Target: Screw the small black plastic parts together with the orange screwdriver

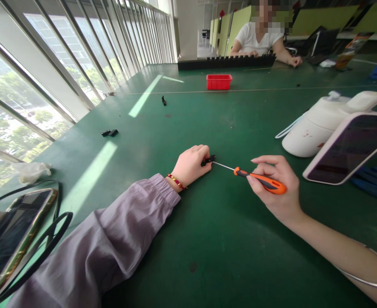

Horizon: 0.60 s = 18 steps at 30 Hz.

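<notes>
Screwdriver (270,185), slim metal shaft (223,165), pinched in right hand (283,203); left hand (192,162) pinching small black part (210,159).

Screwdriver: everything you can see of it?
The screwdriver has an orange-and-black handle, plastic or rubber by its look, with ridges near the front, and a thin, straight, metallic-looking shaft. It lies aslant over the green table, handle in the right hand, between thumb and fingers. The shaft points toward the left hand, its tip at the small black piece held there; tip shape and actual contact are too small to tell.
</notes>
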### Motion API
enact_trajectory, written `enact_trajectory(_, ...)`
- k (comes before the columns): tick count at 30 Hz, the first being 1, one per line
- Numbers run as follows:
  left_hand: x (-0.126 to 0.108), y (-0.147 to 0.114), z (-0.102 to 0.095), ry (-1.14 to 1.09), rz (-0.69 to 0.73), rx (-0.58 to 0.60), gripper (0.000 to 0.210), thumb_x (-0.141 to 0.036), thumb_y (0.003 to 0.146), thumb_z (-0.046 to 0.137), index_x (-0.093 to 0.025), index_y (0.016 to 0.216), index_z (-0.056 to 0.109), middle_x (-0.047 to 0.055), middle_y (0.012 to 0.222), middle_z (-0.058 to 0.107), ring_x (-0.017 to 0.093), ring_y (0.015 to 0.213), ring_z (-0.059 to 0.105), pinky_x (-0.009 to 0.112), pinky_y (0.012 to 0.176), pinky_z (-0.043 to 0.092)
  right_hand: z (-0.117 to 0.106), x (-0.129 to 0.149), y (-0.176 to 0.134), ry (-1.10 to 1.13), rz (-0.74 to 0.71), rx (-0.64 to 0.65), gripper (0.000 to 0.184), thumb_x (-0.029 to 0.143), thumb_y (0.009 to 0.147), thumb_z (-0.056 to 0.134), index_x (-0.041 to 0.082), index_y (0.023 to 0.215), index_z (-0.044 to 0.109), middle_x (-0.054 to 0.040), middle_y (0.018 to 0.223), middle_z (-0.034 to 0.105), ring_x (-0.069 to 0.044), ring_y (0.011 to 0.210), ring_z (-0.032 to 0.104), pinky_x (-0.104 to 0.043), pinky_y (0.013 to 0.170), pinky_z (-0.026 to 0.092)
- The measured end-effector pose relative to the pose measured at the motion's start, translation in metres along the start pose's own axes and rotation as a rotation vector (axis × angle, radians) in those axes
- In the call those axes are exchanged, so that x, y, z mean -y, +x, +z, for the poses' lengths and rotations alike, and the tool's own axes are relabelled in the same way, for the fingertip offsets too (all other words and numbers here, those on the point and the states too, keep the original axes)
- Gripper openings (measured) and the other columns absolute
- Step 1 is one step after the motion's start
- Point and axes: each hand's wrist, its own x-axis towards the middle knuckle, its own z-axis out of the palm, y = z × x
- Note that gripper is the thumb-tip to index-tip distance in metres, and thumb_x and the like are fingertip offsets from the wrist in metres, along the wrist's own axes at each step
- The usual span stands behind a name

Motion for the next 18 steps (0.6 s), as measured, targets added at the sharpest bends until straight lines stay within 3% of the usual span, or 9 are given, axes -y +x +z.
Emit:
enact_trajectory(4, -0.0001, 0.0001, -0.0006, 0.008, -0.004, 0.009, 0.007, -0.018, 0.075, 0.053, -0.019, 0.074, 0.047, 0.001, 0.079, 0.059, 0.015, 0.073, 0.054, 0.026, 0.061, 0.039, -0.0004, 0.0027, -0.0017, -0.052, 0.012, 0.002, 0.02, 0.02, 0.078, 0.064, 0.025, 0.094, 0.053, 0.0045, 0.059, 0.052, -0.013, 0.051, 0.053, -0.027, 0.046, 0.042)
enact_trajectory(9, -0.0001, -0.0005, -0.0004, 0.008, -0.005, 0.011, 0.007, -0.019, 0.076, 0.054, -0.019, 0.075, 0.048, 0.001, 0.079, 0.059, 0.015, 0.074, 0.054, 0.026, 0.061, 0.04, 0.0019, 0.0044, 0.0004, -0.052, -0.049, -0.091, 0.033, 0.016, 0.073, 0.066, 0.025, 0.1, 0.052, 0.0017, 0.073, 0.055, -0.014, 0.063, 0.058, -0.029, 0.057, 0.051)
enact_trajectory(12, -0.0004, -0.0004, -0.0004, 0.006, -0.005, 0.009, 0.007, -0.018, 0.076, 0.054, -0.019, 0.075, 0.047, 0.001, 0.079, 0.059, 0.015, 0.074, 0.054, 0.026, 0.062, 0.04, 0.0015, 0.0027, 0.0008, -0.01, -0.025, -0.029, 0.033, 0.017, 0.074, 0.065, 0.026, 0.103, 0.051, 0.0036, 0.069, 0.053, -0.013, 0.056, 0.055, -0.027, 0.053, 0.048)
enact_trajectory(15, -0.0006, 0.0, -0.0006, 0.002, -0.003, 0.01, 0.008, -0.018, 0.075, 0.054, -0.019, 0.074, 0.047, 0.0, 0.079, 0.059, 0.015, 0.073, 0.054, 0.026, 0.062, 0.04, 0.0001, 0.0017, -0.0006, -0.03, 0.013, 0.049, 0.023, 0.02, 0.078, 0.063, 0.025, 0.098, 0.053, 0.0061, 0.056, 0.049, -0.012, 0.046, 0.049, -0.026, 0.044, 0.04)
enact_trajectory(18, -0.0006, 0.0003, -0.0004, 0.001, -0.002, 0.008, 0.008, -0.018, 0.075, 0.055, -0.019, 0.074, 0.047, 0.0, 0.079, 0.059, 0.015, 0.073, 0.054, 0.026, 0.062, 0.039, 0.0, 0.002, -0.0014, -0.077, -0.017, 0.034, 0.019, 0.019, 0.077, 0.064, 0.025, 0.093, 0.054, 0.0048, 0.058, 0.052, -0.012, 0.051, 0.053, -0.025, 0.046, 0.042)
